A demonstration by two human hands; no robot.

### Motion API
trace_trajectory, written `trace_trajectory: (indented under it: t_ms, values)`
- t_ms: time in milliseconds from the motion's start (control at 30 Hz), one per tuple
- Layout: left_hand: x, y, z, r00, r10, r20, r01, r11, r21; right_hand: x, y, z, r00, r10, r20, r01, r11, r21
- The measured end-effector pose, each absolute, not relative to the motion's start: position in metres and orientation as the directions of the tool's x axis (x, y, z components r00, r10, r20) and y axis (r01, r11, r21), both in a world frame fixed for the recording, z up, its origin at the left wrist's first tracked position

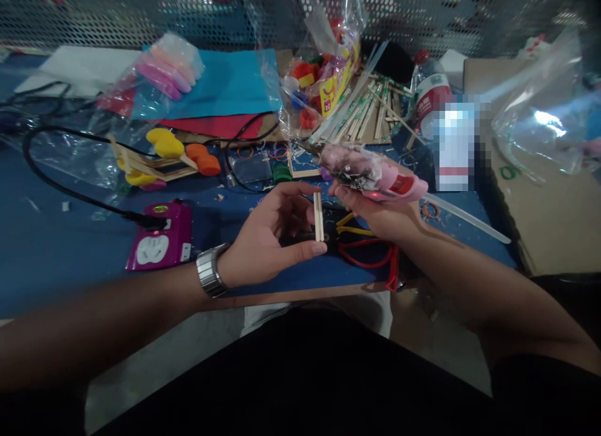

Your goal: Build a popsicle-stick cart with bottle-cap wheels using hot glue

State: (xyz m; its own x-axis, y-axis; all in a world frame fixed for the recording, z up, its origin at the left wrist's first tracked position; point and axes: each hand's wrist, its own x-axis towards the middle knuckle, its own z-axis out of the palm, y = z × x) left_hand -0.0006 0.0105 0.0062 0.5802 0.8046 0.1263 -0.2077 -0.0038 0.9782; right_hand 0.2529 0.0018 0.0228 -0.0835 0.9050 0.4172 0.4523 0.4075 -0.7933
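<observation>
Between the thumb and a finger of my left hand (277, 232) are short wooden sticks (318, 217), side by side and pointing away from me. My right hand (375, 213) is wrapped round a pink glue gun (397, 180). Its nozzle end points left, beyond the sticks and apart from them. A clear glue stick (464, 218) juts from the gun's back end. Under and between my hands lie red-handled scissors (366, 260) and a yellow-handled tool (357, 230), partly hidden.
A purple power strip (159, 238) with a black cable sits at the left. Behind are a stick construction with yellow and orange pieces (162, 157), a bag of colourful caps (310, 91), wooden sticks (375, 113) and a bottle (429, 94). Cardboard (544, 223) lies at the right.
</observation>
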Motion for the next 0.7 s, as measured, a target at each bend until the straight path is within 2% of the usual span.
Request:
trace_trajectory:
  t_ms: [100, 167, 300, 433, 700]
  values:
    - [0.001, 0.011, 0.008, 0.588, 0.803, 0.101, -0.24, 0.054, 0.969, 0.255, 0.001, 0.023, -0.171, 0.879, 0.445, 0.488, 0.468, -0.737]
    - [0.001, 0.011, 0.009, 0.587, 0.805, 0.089, -0.248, 0.074, 0.966, 0.257, 0.001, 0.02, -0.178, 0.89, 0.419, 0.512, 0.448, -0.733]
    - [0.002, 0.01, 0.012, 0.594, 0.798, 0.1, -0.261, 0.074, 0.962, 0.256, -0.001, 0.013, -0.142, 0.929, 0.342, 0.445, 0.368, -0.816]
    - [0.002, 0.01, 0.013, 0.59, 0.799, 0.111, -0.271, 0.067, 0.96, 0.251, -0.003, 0.014, -0.133, 0.932, 0.337, 0.371, 0.362, -0.855]
    - [0.001, 0.012, 0.006, 0.583, 0.8, 0.141, -0.269, 0.026, 0.963, 0.254, -0.005, 0.023, -0.139, 0.911, 0.388, 0.469, 0.406, -0.785]
